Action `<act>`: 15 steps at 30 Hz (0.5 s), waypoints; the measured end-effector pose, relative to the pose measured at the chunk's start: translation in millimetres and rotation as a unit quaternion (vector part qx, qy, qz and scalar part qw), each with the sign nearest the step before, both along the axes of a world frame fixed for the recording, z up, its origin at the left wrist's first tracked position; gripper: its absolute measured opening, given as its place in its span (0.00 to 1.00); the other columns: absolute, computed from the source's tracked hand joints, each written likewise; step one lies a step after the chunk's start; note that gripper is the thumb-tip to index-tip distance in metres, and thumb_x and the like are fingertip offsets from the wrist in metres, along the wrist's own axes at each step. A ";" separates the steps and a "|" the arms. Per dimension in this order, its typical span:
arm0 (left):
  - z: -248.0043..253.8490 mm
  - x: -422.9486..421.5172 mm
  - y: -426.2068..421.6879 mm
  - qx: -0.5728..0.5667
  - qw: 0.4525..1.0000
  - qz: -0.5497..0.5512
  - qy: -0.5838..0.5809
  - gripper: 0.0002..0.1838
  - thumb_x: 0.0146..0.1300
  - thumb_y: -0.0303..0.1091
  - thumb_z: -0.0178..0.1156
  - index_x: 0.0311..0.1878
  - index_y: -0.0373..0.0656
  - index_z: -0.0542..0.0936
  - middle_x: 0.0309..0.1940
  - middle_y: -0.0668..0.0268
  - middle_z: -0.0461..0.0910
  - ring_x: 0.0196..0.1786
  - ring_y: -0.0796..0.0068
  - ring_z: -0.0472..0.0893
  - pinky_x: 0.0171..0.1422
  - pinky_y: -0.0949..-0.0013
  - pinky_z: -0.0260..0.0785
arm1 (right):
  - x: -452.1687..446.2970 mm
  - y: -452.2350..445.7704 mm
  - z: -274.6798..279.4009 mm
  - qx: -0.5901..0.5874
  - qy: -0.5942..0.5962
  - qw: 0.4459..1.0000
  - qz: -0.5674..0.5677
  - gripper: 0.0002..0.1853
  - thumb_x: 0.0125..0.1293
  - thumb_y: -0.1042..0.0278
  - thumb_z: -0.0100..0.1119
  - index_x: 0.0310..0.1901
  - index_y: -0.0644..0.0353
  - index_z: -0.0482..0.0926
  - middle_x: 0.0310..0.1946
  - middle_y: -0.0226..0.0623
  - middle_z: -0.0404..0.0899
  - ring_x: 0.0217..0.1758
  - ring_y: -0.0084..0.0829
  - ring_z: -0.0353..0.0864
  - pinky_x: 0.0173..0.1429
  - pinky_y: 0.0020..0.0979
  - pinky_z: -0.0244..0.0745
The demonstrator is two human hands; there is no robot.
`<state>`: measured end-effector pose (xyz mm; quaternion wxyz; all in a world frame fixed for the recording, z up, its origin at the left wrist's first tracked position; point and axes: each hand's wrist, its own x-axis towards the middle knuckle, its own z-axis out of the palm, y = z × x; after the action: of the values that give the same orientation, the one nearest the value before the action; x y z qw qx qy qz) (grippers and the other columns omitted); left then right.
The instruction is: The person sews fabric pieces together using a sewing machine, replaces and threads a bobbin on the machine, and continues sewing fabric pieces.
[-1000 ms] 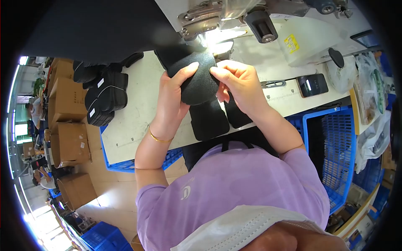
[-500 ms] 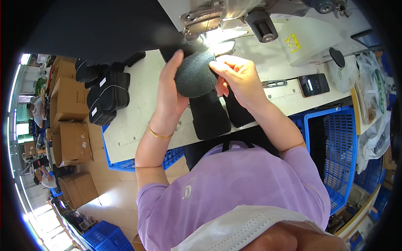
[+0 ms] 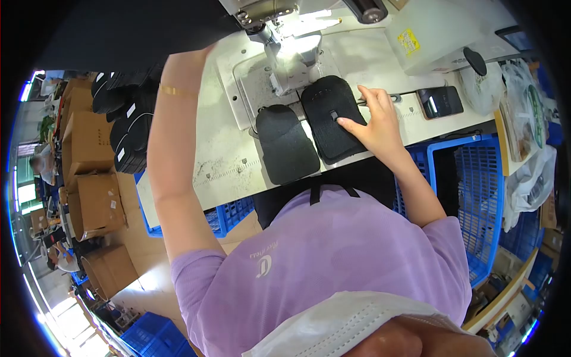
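Two black fabric pads with rounded ends lie side by side at the table's front edge, below the sewing machine (image 3: 294, 56). The left pad (image 3: 288, 149) is plain. On the right pad (image 3: 330, 140) sits a small grey piece (image 3: 333, 115). My right hand (image 3: 377, 122) rests at this pad's right side, thumb on its surface near the grey piece, fingers apart and holding nothing. My left hand (image 3: 191, 58) reaches up behind the large dark panel (image 3: 131, 35); its fingers are hidden.
Tied stacks of black pads (image 3: 132, 134) stand at the table's left. A phone (image 3: 439, 102) and a plastic bag (image 3: 483, 95) lie to the right. Blue crates (image 3: 479, 202) are below the table edge. Cardboard boxes (image 3: 95, 143) stand on the floor at left.
The rounded dark pad held in both hands is out of sight. My left hand has moved up and left behind the panel. My right hand has lowered onto the right pad.
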<state>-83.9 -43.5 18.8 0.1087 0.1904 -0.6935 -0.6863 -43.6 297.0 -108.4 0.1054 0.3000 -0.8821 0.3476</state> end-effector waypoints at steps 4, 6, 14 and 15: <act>-13.9 -9.7 4.4 -0.438 0.889 0.087 0.102 0.23 0.58 0.44 0.67 0.51 0.37 0.79 0.40 0.55 0.80 0.45 0.61 0.80 0.50 0.60 0.72 | 8.3 -7.0 -13.2 -0.010 -0.004 1.000 0.002 0.33 0.50 0.61 0.76 0.56 0.69 0.75 0.47 0.45 0.72 0.50 0.43 0.72 0.55 0.38 0.69; -32.9 38.5 23.3 -0.519 0.839 0.112 0.118 0.26 0.58 0.48 0.68 0.51 0.37 0.79 0.40 0.54 0.79 0.43 0.59 0.80 0.49 0.59 0.71 | 9.3 -10.9 -20.0 -0.042 0.021 0.999 -0.002 0.34 0.49 0.63 0.77 0.56 0.69 0.75 0.46 0.44 0.71 0.48 0.43 0.73 0.54 0.39 0.70; -128.8 174.1 101.7 -0.463 0.886 -0.006 -0.013 0.35 0.52 0.44 0.75 0.59 0.35 0.74 0.51 0.49 0.77 0.51 0.54 0.78 0.58 0.61 0.71 | 22.8 -28.1 -28.7 -0.024 0.055 0.998 -0.002 0.30 0.52 0.60 0.75 0.54 0.64 0.78 0.49 0.42 0.72 0.50 0.40 0.74 0.51 0.39 0.68; -125.3 174.0 105.3 -0.536 0.844 0.017 0.015 0.35 0.51 0.44 0.75 0.59 0.35 0.74 0.52 0.49 0.76 0.51 0.54 0.77 0.58 0.60 0.71 | 22.9 -31.3 -28.8 -0.032 0.088 0.996 -0.007 0.29 0.52 0.61 0.75 0.54 0.63 0.78 0.50 0.41 0.72 0.50 0.40 0.74 0.51 0.39 0.67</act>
<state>90.0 61.8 -106.4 0.2156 0.1039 -0.9482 -0.2087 -20.6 265.7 -137.2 0.1947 0.3201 -0.8597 0.3473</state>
